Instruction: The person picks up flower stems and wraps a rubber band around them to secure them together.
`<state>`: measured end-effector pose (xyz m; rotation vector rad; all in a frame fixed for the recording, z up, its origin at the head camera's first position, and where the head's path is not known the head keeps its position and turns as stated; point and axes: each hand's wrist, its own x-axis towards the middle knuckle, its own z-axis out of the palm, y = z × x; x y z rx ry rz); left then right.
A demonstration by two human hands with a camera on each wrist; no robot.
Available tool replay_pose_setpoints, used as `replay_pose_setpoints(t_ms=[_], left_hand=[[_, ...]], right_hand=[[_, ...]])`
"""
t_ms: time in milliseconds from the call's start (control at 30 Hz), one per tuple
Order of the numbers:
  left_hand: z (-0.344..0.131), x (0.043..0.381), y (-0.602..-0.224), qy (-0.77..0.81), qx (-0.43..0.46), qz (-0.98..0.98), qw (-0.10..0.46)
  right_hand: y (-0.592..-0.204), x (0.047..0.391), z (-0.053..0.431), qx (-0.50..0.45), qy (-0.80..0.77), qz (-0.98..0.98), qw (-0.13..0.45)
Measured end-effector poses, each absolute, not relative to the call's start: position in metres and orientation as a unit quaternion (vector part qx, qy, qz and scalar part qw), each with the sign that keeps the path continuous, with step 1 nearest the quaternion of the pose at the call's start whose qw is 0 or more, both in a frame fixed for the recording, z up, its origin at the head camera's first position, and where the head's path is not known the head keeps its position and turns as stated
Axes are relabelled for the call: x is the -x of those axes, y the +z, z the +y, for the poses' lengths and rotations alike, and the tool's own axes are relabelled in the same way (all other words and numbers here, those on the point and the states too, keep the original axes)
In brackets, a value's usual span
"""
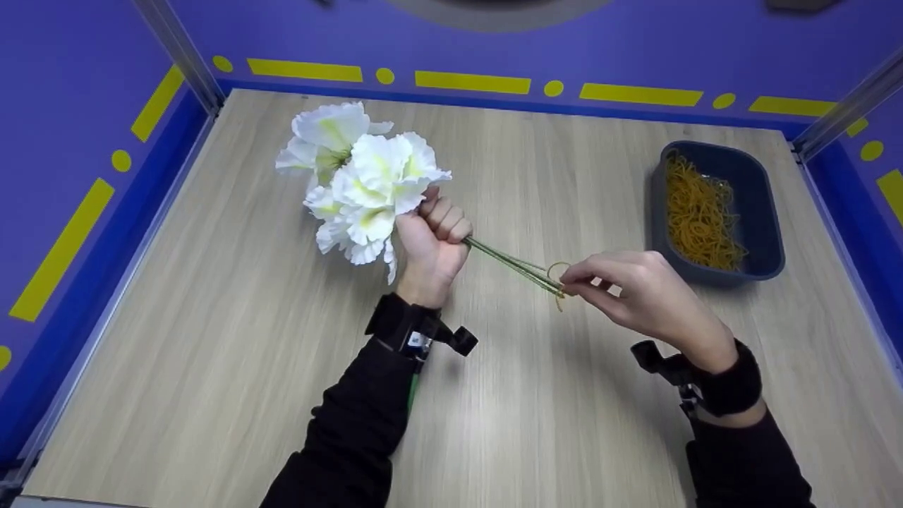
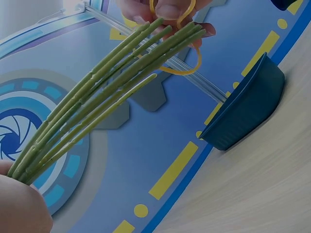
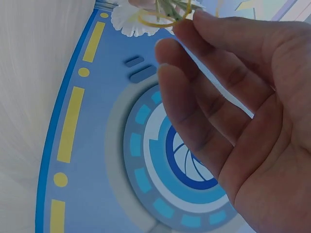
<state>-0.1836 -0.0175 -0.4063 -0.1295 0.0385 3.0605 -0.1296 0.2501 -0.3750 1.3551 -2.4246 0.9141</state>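
My left hand [image 1: 439,243] grips a bunch of white artificial flowers [image 1: 377,180] just below the blooms, which lean to the upper left. Their green stems [image 1: 511,262] run out of the fist toward the right. At the stem ends my right hand [image 1: 635,293] pinches a yellow rubber band [image 1: 559,268] between thumb and forefinger. In the left wrist view the stems [image 2: 97,92] spread slightly, with loops of the rubber band [image 2: 187,72] about their tips. The right wrist view shows the other right-hand fingers [image 3: 189,107] loosely bent; part of the band is hidden by the fingertips.
A dark blue bin [image 1: 762,212] stands at the right rear of the wooden table [image 1: 550,423], holding a heap of yellow rubber bands [image 1: 698,219]. Blue panels [image 1: 494,49] with yellow marks wall in the back and both sides.
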Motion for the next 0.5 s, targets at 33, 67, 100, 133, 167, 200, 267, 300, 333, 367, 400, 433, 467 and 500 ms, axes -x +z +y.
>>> replay_pose_setpoints(t_ms=[33,67,100,133,167,200,267,300,333,367,400,433,467,500], left_hand=[[-0.0175,0.1835,-0.4061,0.998,0.043,0.014,0.039],[-0.0174,0.1834,-0.4059,0.998,0.045,0.014,0.038],[-0.0175,0.1833,-0.4058,0.998,0.045,0.014,0.039],[-0.0176,0.1832,-0.4057,0.998,0.046,0.014,0.039],[-0.0174,0.1831,-0.4055,0.998,0.045,0.015,0.040],[-0.0174,0.1829,-0.4052,0.998,0.046,0.016,0.040],[-0.0172,0.1826,-0.4049,0.998,0.049,0.019,0.042],[-0.0170,0.1825,-0.4048,0.998,0.050,0.021,0.043],[-0.0168,0.1823,-0.4045,0.997,0.052,0.025,0.042],[-0.0164,0.1821,-0.4043,0.997,0.055,0.029,0.042],[-0.0162,0.1819,-0.4041,0.997,0.058,0.032,0.041],[-0.0158,0.1818,-0.4041,0.997,0.060,0.035,0.041],[-0.0154,0.1818,-0.4040,0.997,0.062,0.037,0.040],[-0.0150,0.1817,-0.4038,0.996,0.064,0.038,0.039]], right_hand=[[-0.3749,0.1297,0.2505,-0.460,0.306,-0.826,0.107],[-0.3747,0.1298,0.2509,-0.459,0.301,-0.829,0.106],[-0.3747,0.1297,0.2514,-0.457,0.297,-0.832,0.105],[-0.3746,0.1296,0.2519,-0.454,0.294,-0.835,0.102],[-0.3743,0.1294,0.2521,-0.452,0.290,-0.837,0.101],[-0.3739,0.1292,0.2522,-0.449,0.287,-0.840,0.102],[-0.3735,0.1290,0.2525,-0.442,0.284,-0.845,0.102],[-0.3737,0.1290,0.2526,-0.440,0.284,-0.846,0.104],[-0.3737,0.1291,0.2526,-0.436,0.284,-0.848,0.103],[-0.3740,0.1293,0.2525,-0.434,0.285,-0.848,0.106],[-0.3745,0.1297,0.2525,-0.432,0.286,-0.849,0.108],[-0.3752,0.1302,0.2528,-0.429,0.289,-0.849,0.108],[-0.3758,0.1306,0.2529,-0.426,0.292,-0.850,0.108],[-0.3763,0.1309,0.2528,-0.425,0.294,-0.849,0.109]])
